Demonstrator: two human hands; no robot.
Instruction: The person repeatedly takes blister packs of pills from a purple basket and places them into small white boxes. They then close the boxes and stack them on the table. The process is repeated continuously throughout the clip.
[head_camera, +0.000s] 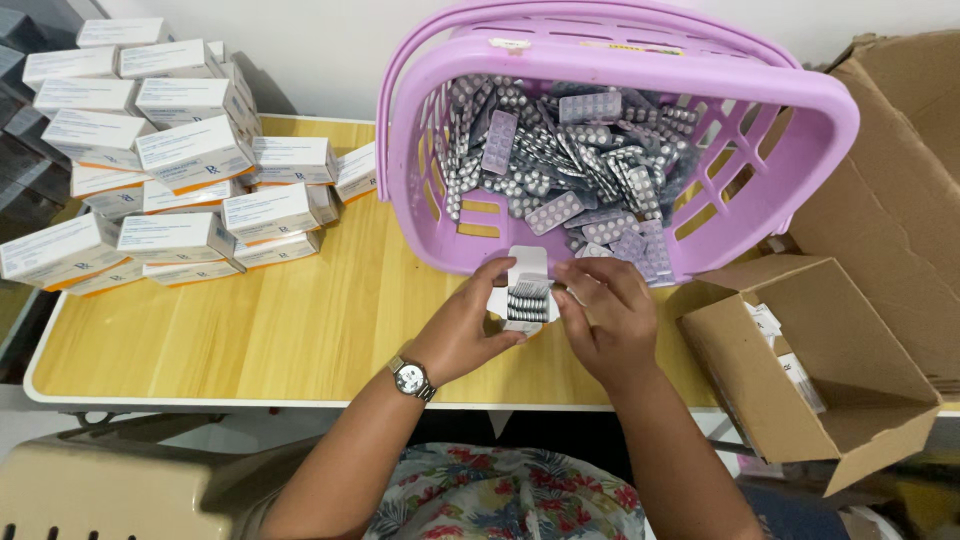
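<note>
right now both hands meet over the near edge of the table (250, 330), just in front of the basket (800, 95). the left hand (462, 325), with a watch (411, 378) on its wrist, is closed around a small open carton (527, 268), thumb and fingers clamped on its left side. a stack of blister strips (528, 302) sits in the carton, edges showing. the right hand (607, 318) is closed against the right side of the same stack and carton, fingers curled over them, thumb toward the strips; it grips them from that side.

the basket is lilac plastic with slotted walls, tipped toward the person so its mouth faces the hands. it holds a loose heap of silver pill strips (560, 160), lying every which way. the carton is touching or just short of the basket's lower rim; i cannot tell which.

on the left of the table stands a pile of closed white boxes (180, 190), stacked several layers high. to the right, off the table's end, an open cardboard box (800, 360) holds a few white leaflets or cartons, and a larger cardboard box (900, 200) stands behind it.
</note>
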